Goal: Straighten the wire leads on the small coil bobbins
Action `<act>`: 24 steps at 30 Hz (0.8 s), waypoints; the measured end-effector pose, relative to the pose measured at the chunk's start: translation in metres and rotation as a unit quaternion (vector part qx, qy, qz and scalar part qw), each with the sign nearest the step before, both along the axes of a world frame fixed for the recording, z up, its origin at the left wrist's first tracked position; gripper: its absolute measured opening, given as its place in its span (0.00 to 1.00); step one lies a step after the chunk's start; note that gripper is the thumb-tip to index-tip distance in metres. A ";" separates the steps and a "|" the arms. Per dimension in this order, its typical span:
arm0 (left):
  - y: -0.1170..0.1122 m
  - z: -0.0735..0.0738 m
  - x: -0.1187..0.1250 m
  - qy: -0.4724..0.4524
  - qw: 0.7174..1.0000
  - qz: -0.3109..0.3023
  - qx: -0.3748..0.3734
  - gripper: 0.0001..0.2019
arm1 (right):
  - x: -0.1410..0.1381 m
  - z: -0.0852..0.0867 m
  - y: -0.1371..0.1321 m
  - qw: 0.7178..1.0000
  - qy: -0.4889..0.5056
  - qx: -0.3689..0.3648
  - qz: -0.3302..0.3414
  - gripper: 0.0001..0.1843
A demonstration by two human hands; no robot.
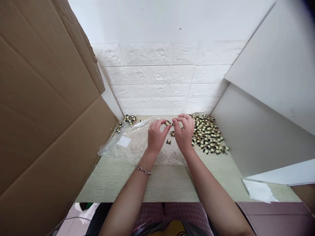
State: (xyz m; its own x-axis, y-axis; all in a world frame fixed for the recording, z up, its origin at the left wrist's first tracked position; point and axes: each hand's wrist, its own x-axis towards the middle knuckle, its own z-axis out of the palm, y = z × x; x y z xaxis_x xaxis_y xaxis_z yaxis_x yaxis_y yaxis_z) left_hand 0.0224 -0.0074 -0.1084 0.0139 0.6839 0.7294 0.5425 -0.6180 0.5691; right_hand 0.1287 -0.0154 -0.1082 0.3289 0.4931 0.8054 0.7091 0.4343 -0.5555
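Observation:
My left hand (156, 136) pinches a small transformer coil (167, 123) between thumb and forefinger; it has dark ends and a pale yellow wrapped middle. Close beside it, my right hand (184, 132) has its thumb and forefinger pressed together. Whatever those fingertips hold, if anything, is too small to make out. Below and between the hands, a loose coil (168, 142) lies on a clear plastic bag (145, 154), with another coil (172, 133) near the right thumb. A large heap of similar coils (209, 134) spreads to the right of my right hand.
A smaller coil group (129, 119) sits at the table's back left. On the plastic is a white paper square (124, 141). Cardboard (49, 98) walls the left side, a grey-white panel (265, 131) the right. A white sheet (260, 190) lies near the table's (172, 183) front right.

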 end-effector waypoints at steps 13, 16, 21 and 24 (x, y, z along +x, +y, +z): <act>0.003 -0.004 -0.001 0.018 1.000 0.016 0.009 0.06 | -0.003 -0.002 -0.002 0.997 -0.078 0.028 -0.005 0.06; 0.006 -0.007 -0.002 0.038 0.999 0.019 0.016 0.06 | -0.001 -0.001 -0.001 0.998 -0.061 0.034 -0.003 0.06; 0.009 -0.011 -0.005 0.114 0.991 0.022 0.062 0.06 | 0.008 0.000 0.006 1.000 -0.019 -0.006 -0.010 0.08; 0.009 -0.012 -0.005 0.183 0.979 0.026 0.088 0.07 | 0.012 0.000 0.008 0.998 -0.030 -0.050 -0.016 0.09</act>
State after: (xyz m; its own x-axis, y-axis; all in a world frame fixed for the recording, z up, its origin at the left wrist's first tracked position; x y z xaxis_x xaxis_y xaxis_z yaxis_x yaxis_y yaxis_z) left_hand 0.0178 0.0020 -0.1207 0.2653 0.5541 0.7890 0.7234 -0.6555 0.2171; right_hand 0.1411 -0.0069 -0.1084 0.2978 0.5623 0.7715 0.7548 0.3561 -0.5509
